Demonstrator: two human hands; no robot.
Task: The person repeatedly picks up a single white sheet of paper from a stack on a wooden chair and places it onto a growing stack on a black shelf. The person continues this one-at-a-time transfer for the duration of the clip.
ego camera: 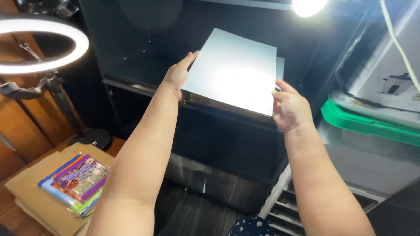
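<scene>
Both hands hold a glossy white book [236, 72] flat and tilted in front of the black shelf unit [144, 48], level with its upper opening. The left hand [178, 74] grips the book's left edge, fingers closed over the top face and thumb out of sight beneath. The right hand [289, 108] pinches the lower right corner, fingers curled around the edge. A second sheet or cover peeks out just behind the book's right edge. Strong glare washes out the cover, so no print can be made out.

Left of the shelf unit and lower down, a stack of colourful booklets [75, 181], purple, blue and green, lies on flat brown cardboard [30, 196]. A glowing ring light [41, 41] stands left of the shelf unit. To its right sits a clear bin with a green lid [367, 124].
</scene>
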